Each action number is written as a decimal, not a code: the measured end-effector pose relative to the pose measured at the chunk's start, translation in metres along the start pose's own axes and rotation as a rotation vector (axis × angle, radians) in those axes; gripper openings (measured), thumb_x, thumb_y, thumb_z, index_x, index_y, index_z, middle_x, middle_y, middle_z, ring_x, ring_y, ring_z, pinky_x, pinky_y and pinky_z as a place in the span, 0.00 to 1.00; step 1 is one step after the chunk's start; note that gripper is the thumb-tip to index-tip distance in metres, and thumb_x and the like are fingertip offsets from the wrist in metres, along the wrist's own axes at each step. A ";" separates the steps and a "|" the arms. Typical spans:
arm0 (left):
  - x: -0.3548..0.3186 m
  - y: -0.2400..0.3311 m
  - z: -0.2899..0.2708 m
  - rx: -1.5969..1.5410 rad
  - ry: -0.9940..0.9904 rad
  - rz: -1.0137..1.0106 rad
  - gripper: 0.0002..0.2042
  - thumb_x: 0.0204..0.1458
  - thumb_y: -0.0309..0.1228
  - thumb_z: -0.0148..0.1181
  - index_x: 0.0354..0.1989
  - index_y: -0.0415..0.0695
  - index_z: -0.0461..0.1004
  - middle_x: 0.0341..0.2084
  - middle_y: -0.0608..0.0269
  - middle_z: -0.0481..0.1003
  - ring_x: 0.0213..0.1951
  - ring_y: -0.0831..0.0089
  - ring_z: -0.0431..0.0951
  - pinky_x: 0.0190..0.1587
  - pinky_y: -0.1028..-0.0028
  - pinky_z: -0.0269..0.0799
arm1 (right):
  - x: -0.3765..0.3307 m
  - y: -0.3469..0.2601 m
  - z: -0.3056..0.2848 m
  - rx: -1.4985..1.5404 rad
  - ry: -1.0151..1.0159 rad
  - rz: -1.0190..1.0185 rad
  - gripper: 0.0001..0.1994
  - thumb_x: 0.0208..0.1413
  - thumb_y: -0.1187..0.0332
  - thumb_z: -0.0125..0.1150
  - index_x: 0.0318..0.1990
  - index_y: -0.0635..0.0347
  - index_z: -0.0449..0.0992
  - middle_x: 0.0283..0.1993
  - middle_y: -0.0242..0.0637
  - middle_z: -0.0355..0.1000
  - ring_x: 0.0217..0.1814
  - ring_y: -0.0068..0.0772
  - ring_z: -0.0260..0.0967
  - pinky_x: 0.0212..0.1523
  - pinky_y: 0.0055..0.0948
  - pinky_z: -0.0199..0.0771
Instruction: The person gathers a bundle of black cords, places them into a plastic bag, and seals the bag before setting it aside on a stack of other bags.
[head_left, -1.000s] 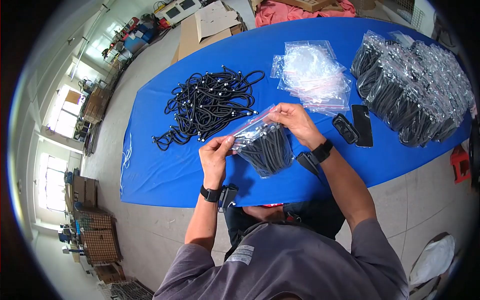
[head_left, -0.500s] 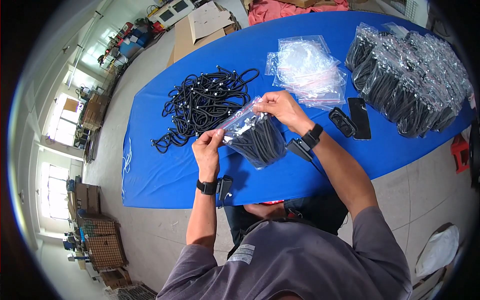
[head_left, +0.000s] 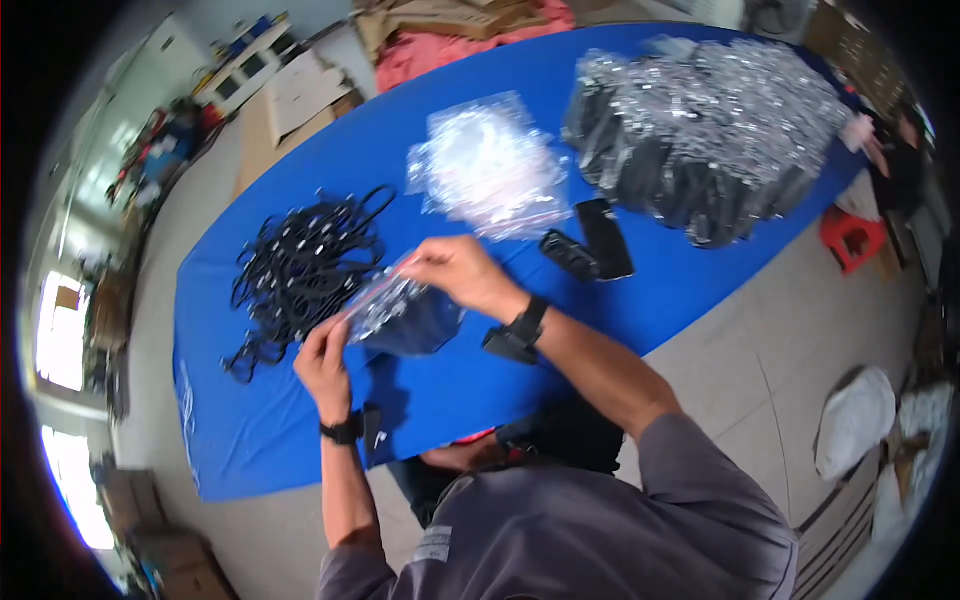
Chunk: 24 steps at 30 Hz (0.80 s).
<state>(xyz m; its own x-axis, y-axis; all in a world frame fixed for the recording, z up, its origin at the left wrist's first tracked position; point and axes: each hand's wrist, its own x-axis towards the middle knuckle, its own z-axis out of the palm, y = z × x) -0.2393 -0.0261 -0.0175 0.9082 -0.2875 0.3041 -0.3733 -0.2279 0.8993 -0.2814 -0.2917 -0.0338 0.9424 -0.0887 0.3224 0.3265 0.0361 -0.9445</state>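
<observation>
Blue table (head_left: 250, 420) | black cords (head_left: 312, 258) | clear bags (head_left: 488, 165) | filled bags (head_left: 700, 135) | case (head_left: 569, 255) | probably phone (head_left: 606, 238)

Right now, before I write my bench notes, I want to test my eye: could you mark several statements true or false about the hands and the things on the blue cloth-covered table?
1. The left hand and right hand hold the same clear plastic bag with a reddish top edge. True.
2. That bag is empty. False: dark contents show through it.
3. Loose black cords with silvery ends lie left of the flat clear plastic bags. True.
4. The big heap of filled clear bags is at the table's left end. False: the heap is toward its right end.
5. A flat black rectangular slab lies beside a black oblong object. True.
</observation>
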 end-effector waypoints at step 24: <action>0.026 0.023 0.094 -0.537 0.036 0.083 0.08 0.69 0.32 0.52 0.43 0.40 0.67 0.44 0.56 0.80 0.39 0.79 0.74 0.44 0.78 0.69 | -0.030 -0.039 -0.038 -0.331 -0.221 0.026 0.30 0.47 0.59 0.77 0.56 0.63 0.75 0.42 0.41 0.80 0.43 0.31 0.77 0.47 0.32 0.75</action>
<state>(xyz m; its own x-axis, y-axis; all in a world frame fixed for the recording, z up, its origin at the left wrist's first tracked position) -0.2416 -0.1260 -0.0184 0.8891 -0.2500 0.3834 -0.3039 0.3039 0.9029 -0.3251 -0.3279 -0.0088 0.9547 0.1259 0.2696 0.2954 -0.2910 -0.9100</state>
